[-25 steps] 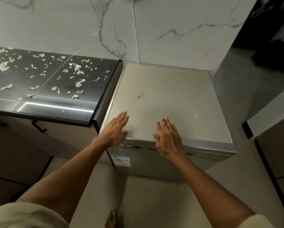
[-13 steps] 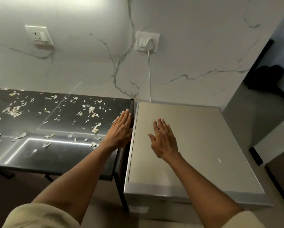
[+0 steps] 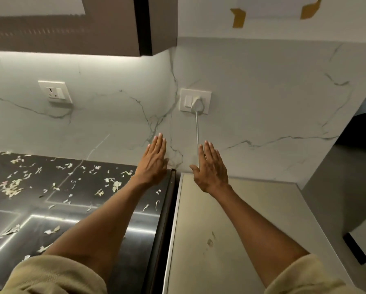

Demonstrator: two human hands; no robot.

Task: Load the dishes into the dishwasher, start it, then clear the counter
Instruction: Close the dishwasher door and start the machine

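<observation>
head view: your left hand [image 3: 153, 161] and right hand [image 3: 209, 166] are flat, splayed wide, empty. the beige flat-topped dishwasher [image 3: 230, 225] sits at 5 o'clock, the scrap-strewn black glossy counter [image 3: 57, 192] at 9. clearing seems next: sweep those scraps together

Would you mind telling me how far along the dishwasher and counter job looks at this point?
Looks done: no dishes are in sight. Whether the dishwasher is running cannot be told; its plug sits in the wall socket. In hand: nothing; the left hand and right hand are open and empty, raised toward the wall. Left: the dark counter is strewn with pale scraps.
</observation>
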